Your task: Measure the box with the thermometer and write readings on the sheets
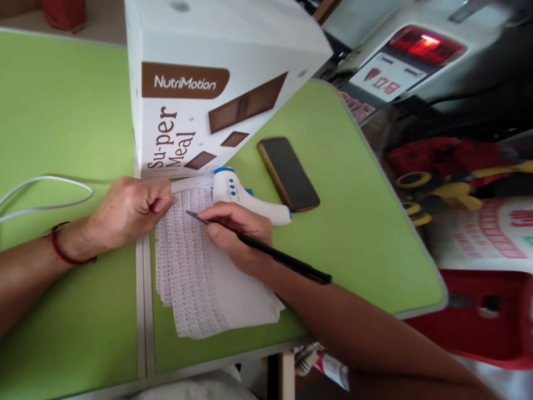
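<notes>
My right hand (244, 236) is closed around a slim black pen (283, 254). The pen slants across the hand, with its grey tip over the written sheets. A small stack of white papers (200, 278), covered with dense rows of handwriting, lies under the hand. My left hand (133, 214) is curled into a fist against the upper left edge of the papers; its inner side is hidden. Just beyond my right hand lies a white and blue infrared thermometer (237, 194), its handle partly covered by the fingers.
A large white NutriMotion box (183, 50) stands behind the papers. A smartphone (289, 172) lies on the green table (358, 239) to the right. A white cable (45, 179) loops at the left. Past the table's right edge are a vehicle's red tail light (428, 44) and a red container (478, 316).
</notes>
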